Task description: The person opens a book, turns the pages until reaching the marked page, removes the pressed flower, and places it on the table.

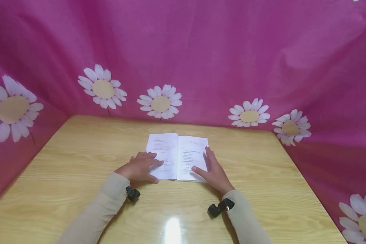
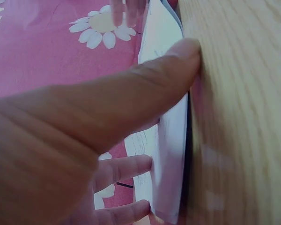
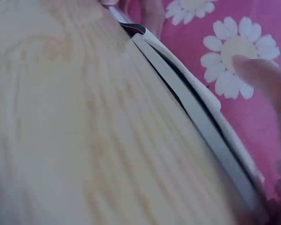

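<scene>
Lying beneath the loosely spread left hand (image 1: 141, 167) and right hand (image 1: 215, 173), neither gripping, the open book (image 1: 178, 156) seems light, limp-paged, easily creased, best held at its outer edges (image 1: 206, 143) beside each palm.

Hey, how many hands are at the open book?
2: the left hand at the left side of the open book, the right hand at its right side.
</scene>
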Demonstrator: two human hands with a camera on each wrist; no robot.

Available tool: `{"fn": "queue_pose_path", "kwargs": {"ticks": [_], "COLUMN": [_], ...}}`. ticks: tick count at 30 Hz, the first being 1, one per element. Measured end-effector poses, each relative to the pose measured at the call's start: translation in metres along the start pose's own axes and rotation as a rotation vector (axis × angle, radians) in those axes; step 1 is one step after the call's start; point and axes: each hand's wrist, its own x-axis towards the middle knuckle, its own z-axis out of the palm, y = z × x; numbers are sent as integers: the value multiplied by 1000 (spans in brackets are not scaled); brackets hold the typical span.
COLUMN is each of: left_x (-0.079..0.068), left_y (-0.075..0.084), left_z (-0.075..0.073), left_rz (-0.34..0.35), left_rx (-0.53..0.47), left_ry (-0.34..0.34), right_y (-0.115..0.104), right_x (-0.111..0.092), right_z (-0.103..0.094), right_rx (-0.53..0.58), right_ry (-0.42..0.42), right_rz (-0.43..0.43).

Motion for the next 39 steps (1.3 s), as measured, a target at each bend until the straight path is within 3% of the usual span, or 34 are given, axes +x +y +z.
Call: {"fn": "queue_pose_path", "kwargs": {"ticks": [7, 14, 27, 34, 39], "left_x": [-9, -9, 5, 6, -4], "left_y": [2, 2, -8, -11, -8], "left_z": [13, 18, -1, -2, 7], "left_rz": [-7, 20, 6, 11, 0], "left_rx": [25, 27, 65, 68, 25], "left_ry": [6, 49, 52, 46, 35], "right_y": [4, 1, -7, 2, 8], "right_x": [0, 14, 36, 38, 24], "right_z": [1, -7, -14, -16, -17], "right_rx": [-19, -43, -27, 61, -64], "right_ry": [96, 100, 117, 158, 36], "right_rz": [28, 3, 2, 28, 39]}}
